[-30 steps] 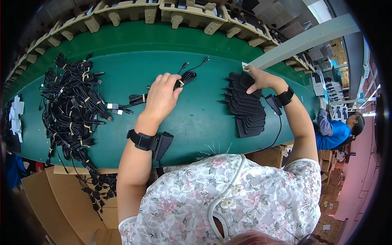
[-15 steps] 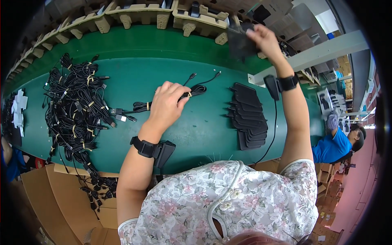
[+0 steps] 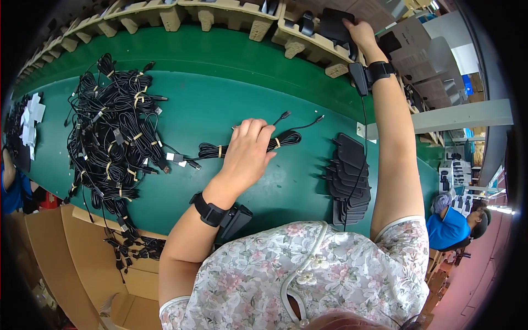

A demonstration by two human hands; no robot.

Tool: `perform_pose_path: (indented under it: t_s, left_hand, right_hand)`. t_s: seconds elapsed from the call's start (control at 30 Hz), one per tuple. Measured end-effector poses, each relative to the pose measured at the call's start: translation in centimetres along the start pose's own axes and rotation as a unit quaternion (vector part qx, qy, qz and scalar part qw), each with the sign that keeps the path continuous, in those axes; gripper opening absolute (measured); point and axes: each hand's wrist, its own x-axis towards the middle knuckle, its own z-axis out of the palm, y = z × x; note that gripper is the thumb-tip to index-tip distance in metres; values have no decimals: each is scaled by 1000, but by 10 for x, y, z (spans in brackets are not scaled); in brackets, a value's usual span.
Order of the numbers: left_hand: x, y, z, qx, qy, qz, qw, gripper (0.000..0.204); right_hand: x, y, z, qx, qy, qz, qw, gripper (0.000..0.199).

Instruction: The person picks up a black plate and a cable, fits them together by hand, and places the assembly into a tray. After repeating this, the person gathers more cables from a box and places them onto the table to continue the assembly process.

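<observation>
In the head view, at the dial's centre: resting with the left grip (image 3: 248,154), palm down and fingers bent, over coiled thin black cables with tan ties (image 3: 285,141). Cannot tell how far closed underneath (coils visible on both sides, contact hidden). At one o'clock: holding with the right grip (image 3: 362,34), nearly closed and apparently pinching the right edge, a flat, matte-black, squarish panel (image 3: 334,25) over a tan moulded-pulp tray (image 3: 291,49). See, at three o'clock on the smooth green counter (image 3: 297,184), an overlapping fan of similar flat black panels (image 3: 347,147); at nine, a tangled heap of tied black cables (image 3: 113,137), spilling over the edge near eight.

Could slip or land askew on the tray, if pinched only by one edge. Could also disturb the fan with the thin dark wrist wire (image 3: 365,113), hanging across it, on a sharp pull.
</observation>
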Motion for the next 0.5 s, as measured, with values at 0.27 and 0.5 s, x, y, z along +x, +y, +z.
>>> perform_pose_path:
  t_s: [0.27,0.5]
  left_hand:
    - [0,-9,1,5,-22,-5,1000,45]
    - [7,-12,1,-67,118,-18,991,46]
  right_hand:
    - [-107,-86,-30,76,-10,-205,976,24]
    - [-245,-136,-26,103,-233,-413,874,25]
